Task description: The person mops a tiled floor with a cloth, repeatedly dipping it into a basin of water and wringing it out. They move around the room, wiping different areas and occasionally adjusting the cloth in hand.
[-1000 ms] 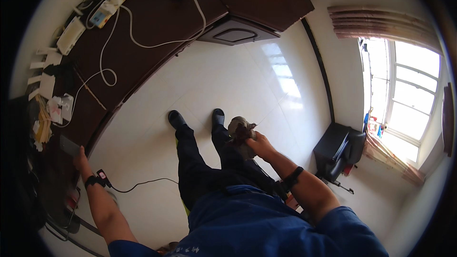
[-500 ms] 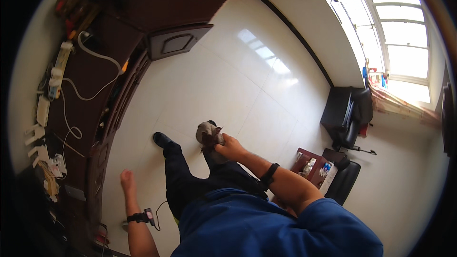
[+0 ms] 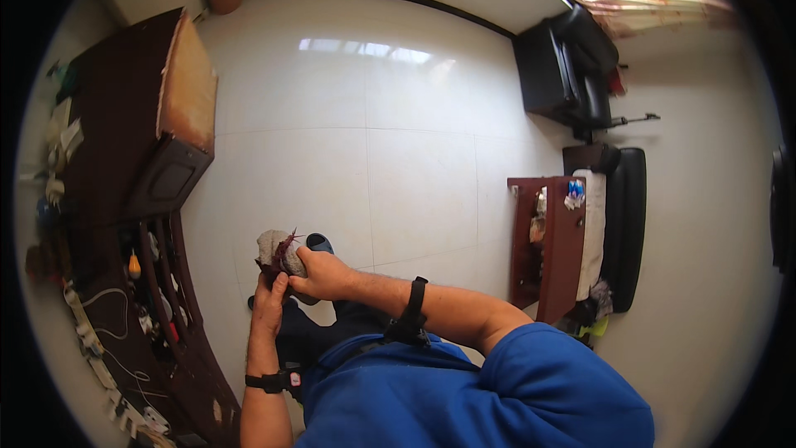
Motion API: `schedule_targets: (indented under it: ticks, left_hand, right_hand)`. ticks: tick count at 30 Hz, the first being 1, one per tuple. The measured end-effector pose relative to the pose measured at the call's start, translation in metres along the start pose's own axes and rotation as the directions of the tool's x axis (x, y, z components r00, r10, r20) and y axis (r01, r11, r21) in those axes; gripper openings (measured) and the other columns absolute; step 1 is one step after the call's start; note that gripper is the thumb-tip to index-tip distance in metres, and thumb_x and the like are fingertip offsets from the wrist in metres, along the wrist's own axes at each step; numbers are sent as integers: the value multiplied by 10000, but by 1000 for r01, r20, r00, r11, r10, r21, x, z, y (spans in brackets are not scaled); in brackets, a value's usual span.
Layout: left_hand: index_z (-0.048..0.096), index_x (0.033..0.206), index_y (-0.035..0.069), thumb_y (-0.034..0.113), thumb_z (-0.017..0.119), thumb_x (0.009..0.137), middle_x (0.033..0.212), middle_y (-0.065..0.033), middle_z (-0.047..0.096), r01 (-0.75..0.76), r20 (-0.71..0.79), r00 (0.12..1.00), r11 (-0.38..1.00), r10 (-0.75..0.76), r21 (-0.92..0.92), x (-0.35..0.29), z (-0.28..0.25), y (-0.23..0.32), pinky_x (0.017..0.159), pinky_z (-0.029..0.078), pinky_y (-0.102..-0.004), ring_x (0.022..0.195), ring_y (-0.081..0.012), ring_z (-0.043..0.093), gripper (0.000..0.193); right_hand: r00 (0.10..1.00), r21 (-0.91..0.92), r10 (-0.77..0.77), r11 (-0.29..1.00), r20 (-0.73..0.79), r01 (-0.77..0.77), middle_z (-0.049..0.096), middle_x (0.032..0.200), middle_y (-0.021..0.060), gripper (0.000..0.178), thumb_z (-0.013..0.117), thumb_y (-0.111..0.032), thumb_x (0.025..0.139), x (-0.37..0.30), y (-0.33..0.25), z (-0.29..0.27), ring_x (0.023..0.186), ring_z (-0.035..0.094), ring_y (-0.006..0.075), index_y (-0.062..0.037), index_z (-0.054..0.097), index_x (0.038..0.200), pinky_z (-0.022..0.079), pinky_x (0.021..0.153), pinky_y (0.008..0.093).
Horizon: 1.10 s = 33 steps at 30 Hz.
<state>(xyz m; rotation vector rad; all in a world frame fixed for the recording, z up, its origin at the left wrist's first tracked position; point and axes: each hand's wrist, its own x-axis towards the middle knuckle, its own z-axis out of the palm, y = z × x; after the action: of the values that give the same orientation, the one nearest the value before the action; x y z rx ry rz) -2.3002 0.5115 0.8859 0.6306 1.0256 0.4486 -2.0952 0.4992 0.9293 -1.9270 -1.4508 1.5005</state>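
Two hands meet on the grey cloth bundle (image 3: 275, 250): we keep the right hand (image 3: 325, 275) clasped over it while the left hand (image 3: 269, 303), just below, pinches its lower edge.

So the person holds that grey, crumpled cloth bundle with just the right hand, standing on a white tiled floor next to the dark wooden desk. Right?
Not quite. The head view shows both hands on the grey crumpled cloth bundle: the left hand grips it from below, and the right hand from the side. The rest holds: a white tiled floor and a dark wooden desk alongside.
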Motion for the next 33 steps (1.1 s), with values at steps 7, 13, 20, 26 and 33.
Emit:
schedule_targets:
  ticks: [7,13,20,26,33]
  left_hand:
    - [549,1416,3,336,660,1076,1340,-120,654,-60,-70,995,995,65,78,32,29,0,1024,544,-380,1196,-227,645,488]
    - [574,1401,-7,316,588,1111,1289,-138,687,-26,-53,998,969,40,244,48,22,-4,1034,539,-374,1158,-225,671,435]
    - [500,1524,165,533,540,1094,1447,-57,619,353,34,932,880,-361,-317,32,10,9,1093,475,-479,1273,-256,605,568]
    - [615,1373,30,374,587,1091,1318,-120,694,137,-132,972,921,-197,-365,26,-2,-10,1065,518,-436,1206,-249,660,446]
    - [503,1499,26,111,517,980,1418,-124,617,-156,-252,968,808,10,-569,7,-20,-24,1153,464,-418,1308,-269,593,526]
  right_hand:
    - [996,169,51,985,-69,-39,711,1011,350,584,708,-447,918,-8,32,-41,996,697,513,73,567,1144,555,890,547]
    - [976,180,174,972,-134,-149,705,1048,357,589,699,-458,920,-21,42,-48,1031,693,510,73,569,1140,555,907,545]
    - [977,-148,-72,988,-203,42,675,974,257,388,740,-249,832,-32,13,-32,967,671,460,2,562,1068,524,841,564]
    - [905,-375,-422,848,-48,375,633,1053,176,419,775,-175,752,-37,-11,5,995,623,384,-55,601,1114,494,845,508]
    - [962,-229,-268,935,44,271,647,1221,221,564,808,-349,894,-24,-1,2,1172,597,435,-16,605,1302,488,1017,508]
